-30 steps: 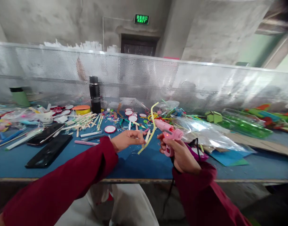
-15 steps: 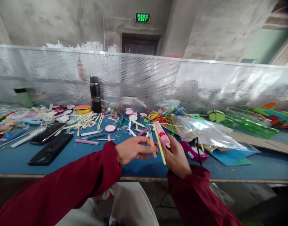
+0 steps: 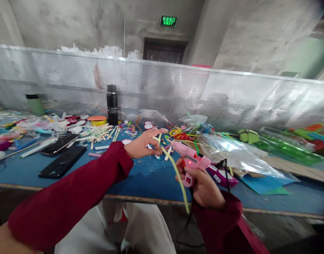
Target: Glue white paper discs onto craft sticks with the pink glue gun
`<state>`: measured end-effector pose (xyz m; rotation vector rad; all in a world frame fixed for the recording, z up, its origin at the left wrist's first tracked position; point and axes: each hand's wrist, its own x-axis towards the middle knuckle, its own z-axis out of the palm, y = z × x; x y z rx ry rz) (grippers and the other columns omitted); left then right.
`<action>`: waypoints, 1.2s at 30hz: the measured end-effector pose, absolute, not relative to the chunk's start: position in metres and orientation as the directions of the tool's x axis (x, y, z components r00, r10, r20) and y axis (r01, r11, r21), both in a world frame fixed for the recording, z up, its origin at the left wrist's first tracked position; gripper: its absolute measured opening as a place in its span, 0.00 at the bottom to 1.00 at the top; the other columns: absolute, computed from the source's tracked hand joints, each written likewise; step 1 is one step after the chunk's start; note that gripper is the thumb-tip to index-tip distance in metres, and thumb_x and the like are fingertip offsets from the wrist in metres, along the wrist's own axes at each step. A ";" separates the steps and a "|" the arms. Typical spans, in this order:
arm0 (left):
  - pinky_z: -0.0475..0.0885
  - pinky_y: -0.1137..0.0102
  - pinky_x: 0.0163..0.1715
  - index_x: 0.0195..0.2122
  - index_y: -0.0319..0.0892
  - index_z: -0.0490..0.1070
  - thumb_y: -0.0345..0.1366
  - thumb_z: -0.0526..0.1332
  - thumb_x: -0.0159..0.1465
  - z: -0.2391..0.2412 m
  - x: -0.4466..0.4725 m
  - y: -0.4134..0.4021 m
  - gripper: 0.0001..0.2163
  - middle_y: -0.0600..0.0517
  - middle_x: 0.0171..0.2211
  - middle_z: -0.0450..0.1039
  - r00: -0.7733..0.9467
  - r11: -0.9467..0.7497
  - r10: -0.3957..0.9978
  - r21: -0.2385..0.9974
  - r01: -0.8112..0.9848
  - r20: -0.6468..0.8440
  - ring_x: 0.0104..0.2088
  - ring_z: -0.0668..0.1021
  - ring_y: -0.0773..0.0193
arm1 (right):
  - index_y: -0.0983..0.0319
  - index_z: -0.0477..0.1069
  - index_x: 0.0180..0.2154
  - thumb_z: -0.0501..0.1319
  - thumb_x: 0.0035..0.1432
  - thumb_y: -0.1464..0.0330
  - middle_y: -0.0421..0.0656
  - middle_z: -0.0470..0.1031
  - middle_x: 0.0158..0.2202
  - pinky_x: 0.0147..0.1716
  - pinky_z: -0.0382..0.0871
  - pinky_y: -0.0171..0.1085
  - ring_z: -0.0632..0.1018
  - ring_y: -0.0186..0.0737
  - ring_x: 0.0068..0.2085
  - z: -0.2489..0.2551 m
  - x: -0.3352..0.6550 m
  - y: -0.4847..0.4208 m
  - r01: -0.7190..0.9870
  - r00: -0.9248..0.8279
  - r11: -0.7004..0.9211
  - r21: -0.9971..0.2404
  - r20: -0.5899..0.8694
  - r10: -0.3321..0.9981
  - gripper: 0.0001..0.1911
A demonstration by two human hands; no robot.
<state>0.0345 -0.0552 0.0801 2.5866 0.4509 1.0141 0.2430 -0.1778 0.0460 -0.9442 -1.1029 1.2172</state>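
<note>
My right hand [image 3: 203, 185] is wrapped round the grip of a pink glue gun [image 3: 190, 158] whose red light is on; its nozzle points left and up toward my left hand. My left hand [image 3: 142, 145] pinches the upper end of a long yellow-green straw [image 3: 178, 178], which droops down and right, past the glue gun and over the table's front edge. Both hands hover above the blue table top [image 3: 151, 180]. A black cord [image 3: 190, 215] hangs from the gun below my right wrist.
Two black phones [image 3: 61, 159] lie at the left. A black flask [image 3: 112, 104] stands by the perforated metal screen [image 3: 178, 93]. Wooden sticks [image 3: 100, 133], round lids, coloured straws and clear plastic bags [image 3: 232, 151] litter the middle and right. A green cup [image 3: 34, 104] is far left.
The glue gun has turned from nozzle-up back to level in my right hand. My left hand moved up and away with the straw, whose free end now hangs lower.
</note>
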 end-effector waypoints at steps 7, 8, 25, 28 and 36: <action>0.65 0.62 0.53 0.26 0.42 0.75 0.37 0.66 0.58 0.066 0.025 -0.056 0.06 0.48 0.37 0.79 0.713 -0.844 0.477 0.493 0.210 0.513 0.45 0.76 0.59 | 0.61 0.68 0.33 0.61 0.47 0.59 0.39 0.62 0.25 0.24 0.58 0.36 0.62 0.33 0.24 0.049 0.248 -0.179 -0.253 -0.052 0.155 -0.955 0.173 0.984 0.13; 0.66 0.63 0.51 0.26 0.42 0.75 0.37 0.64 0.59 0.067 0.019 -0.055 0.07 0.48 0.36 0.79 0.705 -0.826 0.501 0.521 0.216 0.502 0.43 0.77 0.60 | 0.61 0.68 0.33 0.62 0.48 0.58 0.38 0.61 0.25 0.24 0.58 0.37 0.62 0.34 0.24 0.046 0.251 -0.178 -0.175 -0.003 0.192 -0.966 0.195 0.981 0.13; 0.68 0.65 0.49 0.26 0.43 0.74 0.41 0.65 0.58 0.056 -0.010 -0.147 0.08 0.47 0.33 0.78 0.637 -0.361 0.744 0.924 0.129 0.202 0.53 0.73 0.56 | 0.58 0.60 0.32 0.60 0.55 0.64 0.41 0.69 0.28 0.30 0.60 0.37 0.71 0.40 0.29 0.020 0.230 -0.177 0.692 0.006 0.323 -0.645 0.453 0.892 0.09; 0.68 0.67 0.47 0.25 0.41 0.74 0.42 0.67 0.56 0.039 0.018 -0.167 0.10 0.46 0.34 0.78 0.695 -0.084 0.717 0.996 0.016 0.049 0.52 0.73 0.57 | 0.58 0.64 0.33 0.63 0.54 0.59 0.41 0.71 0.32 0.33 0.67 0.38 0.72 0.38 0.32 0.031 0.225 -0.179 0.381 0.166 0.376 -0.845 0.462 0.871 0.12; 0.62 0.76 0.26 0.30 0.38 0.76 0.45 0.67 0.54 0.036 0.054 -0.196 0.13 0.49 0.27 0.77 0.771 0.205 0.619 0.978 0.030 -0.153 0.28 0.74 0.70 | 0.59 0.65 0.32 0.67 0.49 0.56 0.43 0.74 0.34 0.32 0.70 0.38 0.74 0.38 0.32 0.050 0.225 -0.203 0.155 0.368 0.350 -0.924 0.383 0.847 0.17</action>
